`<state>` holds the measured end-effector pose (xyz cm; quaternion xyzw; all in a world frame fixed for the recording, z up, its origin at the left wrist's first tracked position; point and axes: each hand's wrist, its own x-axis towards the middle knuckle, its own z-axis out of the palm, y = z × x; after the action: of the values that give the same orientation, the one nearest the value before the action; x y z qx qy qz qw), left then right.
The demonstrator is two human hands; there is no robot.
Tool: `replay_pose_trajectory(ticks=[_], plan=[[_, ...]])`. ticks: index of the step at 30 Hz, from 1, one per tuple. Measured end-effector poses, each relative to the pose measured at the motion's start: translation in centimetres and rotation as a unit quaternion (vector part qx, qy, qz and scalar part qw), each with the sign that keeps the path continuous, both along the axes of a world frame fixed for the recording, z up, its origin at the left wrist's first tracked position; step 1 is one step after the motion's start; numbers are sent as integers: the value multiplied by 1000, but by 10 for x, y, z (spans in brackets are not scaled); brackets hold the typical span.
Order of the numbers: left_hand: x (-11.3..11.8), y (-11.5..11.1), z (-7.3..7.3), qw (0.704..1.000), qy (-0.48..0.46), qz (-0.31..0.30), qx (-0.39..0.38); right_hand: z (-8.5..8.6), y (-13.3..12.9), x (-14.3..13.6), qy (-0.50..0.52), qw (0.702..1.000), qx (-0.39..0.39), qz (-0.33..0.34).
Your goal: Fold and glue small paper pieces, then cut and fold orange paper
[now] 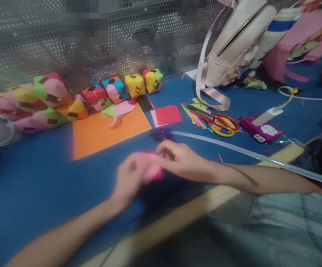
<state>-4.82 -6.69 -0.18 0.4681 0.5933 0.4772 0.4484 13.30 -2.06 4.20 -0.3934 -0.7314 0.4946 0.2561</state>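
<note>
Here, from afar, I see the left hand [127,176] and right hand [181,159] both pinching the pink paper [151,170] over the near blue table [44,181], presumably because holding it from two sides keeps it steady.

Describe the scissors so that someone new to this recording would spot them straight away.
On the blue tabletop, look past the person's right hand and the clear tube beyond it. There, just left of the purple device, the scissors lie on coloured paper slips. Their two handle loops, one red and one yellow, set them apart from the paper beneath.
</note>
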Motion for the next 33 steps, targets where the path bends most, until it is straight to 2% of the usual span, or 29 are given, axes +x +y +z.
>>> replay_pose_trajectory(ticks=[4,10,17,21,27,30,33], plan=[[3,-2,-1,1000,-3,13,-1,-4,0,-5,61,997,-39,-19],[2,-1,-5,1000,-6,-15,-14,-4,1,-10,94,990,-98,-36],[3,1,1,1000,16,-3,2,-12,4,-10,81,995,-42,-39],[1,3,3,999,39,4,10,-14,4,-10,76,996,-32,-36],[1,5,5,1000,24,5,-10,-16,4,-11,84,996,-20,-27],[0,6,6,1000,20,2,-14,-20,5,-10,77,997,26,-11],[0,7,7,1000,18,1,-15,-24,6,-7,57,993,107,14]])
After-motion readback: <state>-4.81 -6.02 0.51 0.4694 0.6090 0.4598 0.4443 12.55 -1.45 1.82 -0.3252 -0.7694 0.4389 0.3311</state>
